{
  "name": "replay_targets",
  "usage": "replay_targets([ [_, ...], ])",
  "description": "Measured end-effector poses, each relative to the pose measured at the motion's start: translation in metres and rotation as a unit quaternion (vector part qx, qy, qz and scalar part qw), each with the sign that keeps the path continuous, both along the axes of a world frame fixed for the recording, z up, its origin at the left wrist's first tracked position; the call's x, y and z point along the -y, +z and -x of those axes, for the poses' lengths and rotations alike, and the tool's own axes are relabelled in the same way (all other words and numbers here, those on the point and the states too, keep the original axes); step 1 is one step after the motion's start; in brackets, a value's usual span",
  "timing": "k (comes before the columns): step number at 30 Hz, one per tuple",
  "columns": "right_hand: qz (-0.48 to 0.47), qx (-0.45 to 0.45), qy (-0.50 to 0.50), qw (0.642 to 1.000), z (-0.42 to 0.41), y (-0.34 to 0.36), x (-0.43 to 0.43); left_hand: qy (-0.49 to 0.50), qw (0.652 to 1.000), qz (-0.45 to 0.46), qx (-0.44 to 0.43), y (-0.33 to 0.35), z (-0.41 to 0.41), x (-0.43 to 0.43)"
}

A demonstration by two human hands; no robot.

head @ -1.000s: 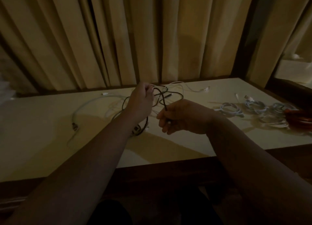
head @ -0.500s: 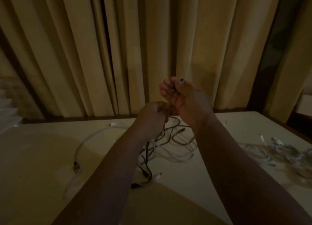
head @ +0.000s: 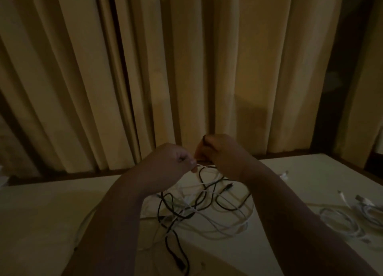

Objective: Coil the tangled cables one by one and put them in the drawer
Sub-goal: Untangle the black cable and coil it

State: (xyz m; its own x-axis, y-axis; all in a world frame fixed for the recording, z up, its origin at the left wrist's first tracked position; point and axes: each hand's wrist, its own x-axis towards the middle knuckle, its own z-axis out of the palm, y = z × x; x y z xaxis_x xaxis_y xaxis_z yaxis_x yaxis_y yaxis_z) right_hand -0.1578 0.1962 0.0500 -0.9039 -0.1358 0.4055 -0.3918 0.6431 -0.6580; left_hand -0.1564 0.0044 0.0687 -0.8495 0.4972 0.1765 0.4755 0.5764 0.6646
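A tangle of black and white cables (head: 199,211) lies on the pale tabletop (head: 41,224) in dim light. Both hands are raised above the tangle, close together. My left hand (head: 174,161) pinches a white cable strand at its fingertips. Curled into a fist, my right hand (head: 217,153) grips a black cable whose end sticks out at the top of the fist. Black and white strands hang from both hands down into the heap. No drawer is in view.
Several coiled white cables (head: 348,217) lie on the table at the right. Beige curtains (head: 186,68) hang right behind the table's far edge. A thick pale cable (head: 83,226) runs partly hidden under my left forearm.
My right hand has come down from its raised, open-fingered pose and closed into a fist beside my left hand. The view has tilted up toward the curtains.
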Motion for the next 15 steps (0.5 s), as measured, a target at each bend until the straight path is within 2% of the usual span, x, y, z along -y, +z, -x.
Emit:
replay_targets([
  [2, -0.051, 0.04, 0.02, 0.998, -0.002, -0.001, 0.001, 0.021, 0.999, -0.005, -0.034, 0.002, 0.002, 0.007],
  [4, -0.006, 0.098, 0.066, 0.993, -0.003, -0.002, 0.003, 0.028, 0.996, -0.009, -0.08, 0.002, 0.005, 0.012],
  [6, 0.085, 0.157, 0.129, 0.975, -0.003, -0.004, 0.005, 0.03, 0.993, -0.013, -0.114, 0.002, 0.004, 0.012],
  [9, 0.216, 0.235, 0.221, 0.921, -0.004, -0.005, 0.003, 0.017, 0.987, -0.042, -0.153, 0.005, -0.001, 0.01],
  [15, 0.331, 0.323, 0.341, 0.818, -0.007, -0.001, 0.007, 0.008, 0.968, -0.136, -0.21, 0.004, -0.005, 0.003],
])
